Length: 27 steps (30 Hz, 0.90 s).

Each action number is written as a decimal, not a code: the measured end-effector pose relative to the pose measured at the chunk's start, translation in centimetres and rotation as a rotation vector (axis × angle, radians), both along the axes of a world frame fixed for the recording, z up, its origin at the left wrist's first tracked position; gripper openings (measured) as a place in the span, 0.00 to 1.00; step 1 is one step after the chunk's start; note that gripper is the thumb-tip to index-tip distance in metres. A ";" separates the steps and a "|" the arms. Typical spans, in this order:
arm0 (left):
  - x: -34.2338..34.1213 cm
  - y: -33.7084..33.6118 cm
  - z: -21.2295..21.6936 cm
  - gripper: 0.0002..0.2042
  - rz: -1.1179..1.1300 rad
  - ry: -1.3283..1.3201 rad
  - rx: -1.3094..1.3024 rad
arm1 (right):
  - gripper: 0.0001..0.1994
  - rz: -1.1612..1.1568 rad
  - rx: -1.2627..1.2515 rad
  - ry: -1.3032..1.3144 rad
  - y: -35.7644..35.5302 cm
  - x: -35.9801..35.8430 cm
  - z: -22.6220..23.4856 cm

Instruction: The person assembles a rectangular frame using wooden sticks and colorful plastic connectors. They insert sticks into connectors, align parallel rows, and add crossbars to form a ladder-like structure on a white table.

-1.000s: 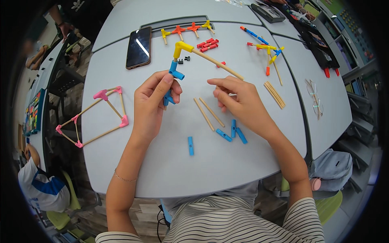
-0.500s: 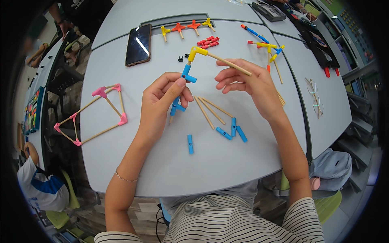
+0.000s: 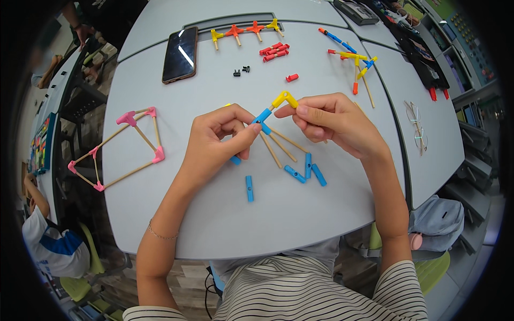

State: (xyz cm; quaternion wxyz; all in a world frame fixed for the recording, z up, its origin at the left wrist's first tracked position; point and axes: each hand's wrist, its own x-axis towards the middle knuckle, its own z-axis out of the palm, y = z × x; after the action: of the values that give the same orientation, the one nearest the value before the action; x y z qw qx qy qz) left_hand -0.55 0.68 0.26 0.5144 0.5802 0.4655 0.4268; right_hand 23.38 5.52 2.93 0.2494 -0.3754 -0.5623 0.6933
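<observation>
My left hand point(image 3: 219, 139) is closed around a blue T-shaped connector point(image 3: 262, 119), thumb on its near side. A yellow elbow connector point(image 3: 282, 97) joins the far end of the blue piece. The fingers of my right hand point(image 3: 337, 123) pinch the elbow's other end, where a wooden stick runs mostly hidden behind them. Below my left palm another blue piece point(image 3: 235, 159) peeks out, and a bit of yellow point(image 3: 227, 105) shows behind the knuckles. Several wooden sticks point(image 3: 282, 148) fan out on the table just beneath, near loose blue connectors point(image 3: 295, 174).
At left lies a pink-jointed stick frame point(image 3: 128, 174). Beyond my hands are a phone point(image 3: 180, 54), black clips point(image 3: 236, 73), red connectors point(image 3: 274, 52), and a row of yellow and orange connectors point(image 3: 234, 31) on sticks. To the right are a multicoloured stick structure point(image 3: 357, 61) and glasses point(image 3: 416, 128).
The joined pieces have tilted right and come lower. My right hand has closed from loosely spread fingers into a pinch at the yellow elbow. A single red connector now shows on the table.
</observation>
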 end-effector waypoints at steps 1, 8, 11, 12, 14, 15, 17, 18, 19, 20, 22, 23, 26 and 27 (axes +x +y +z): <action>0.0 0.0 0.0 0.05 -0.002 -0.003 -0.012 | 0.17 -0.028 -0.018 0.025 0.0 -0.2 -0.2; -0.1 0.2 0.1 0.07 0.017 -0.092 -0.071 | 0.17 -0.165 -0.040 0.160 -1.4 -1.4 -1.2; -0.3 0.4 -0.2 0.08 0.023 -0.149 -0.046 | 0.17 -0.204 -0.009 0.193 -1.9 -2.0 -1.2; -0.3 0.3 -0.1 0.08 0.025 -0.145 -0.048 | 0.17 -0.205 0.006 0.193 -2.0 -2.1 -1.3; -0.3 0.3 -0.1 0.08 0.036 -0.144 -0.056 | 0.17 -0.177 0.060 0.121 -1.7 -2.0 -1.3; -0.3 0.3 0.0 0.08 0.044 -0.145 -0.062 | 0.17 -0.148 0.098 0.051 -1.3 -1.4 -1.2; -0.5 0.6 0.0 0.09 0.075 -0.178 -0.065 | 0.17 -0.135 0.189 -0.126 -0.9 -1.3 -1.1; -0.6 0.7 -0.1 0.10 0.098 -0.211 -0.060 | 0.17 -0.151 0.244 -0.237 -0.8 -1.4 -1.1; -0.7 0.8 -0.2 0.10 0.121 -0.244 -0.055 | 0.17 -0.167 0.298 -0.348 -0.8 -1.4 -1.0; -0.6 0.8 -0.1 0.10 0.131 -0.241 -0.054 | 0.17 -0.173 0.459 -0.419 -0.9 -1.5 -1.5; -0.4 0.7 -0.2 0.11 0.149 -0.235 -0.053 | 0.17 -0.183 0.782 -0.561 -1.2 -1.6 -2.7; -0.3 0.8 -0.3 0.11 0.140 -0.240 -0.064 | 0.17 -0.167 0.767 -0.555 -1.5 -1.6 -2.7; -0.2 0.7 -0.5 0.10 0.127 -0.234 -0.092 | 0.17 -0.122 0.786 -0.550 -2.2 -1.8 -2.7; -0.1 0.7 -0.3 0.10 0.129 -0.221 -0.095 | 0.17 -0.112 0.837 -0.559 -2.4 -1.8 -2.6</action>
State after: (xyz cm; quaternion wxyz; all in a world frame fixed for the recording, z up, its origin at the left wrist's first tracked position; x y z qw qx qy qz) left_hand -0.62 1.33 -0.07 0.5610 0.4735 0.4621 0.4975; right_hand 21.61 3.15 0.34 0.2550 -0.4440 -0.8164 0.2669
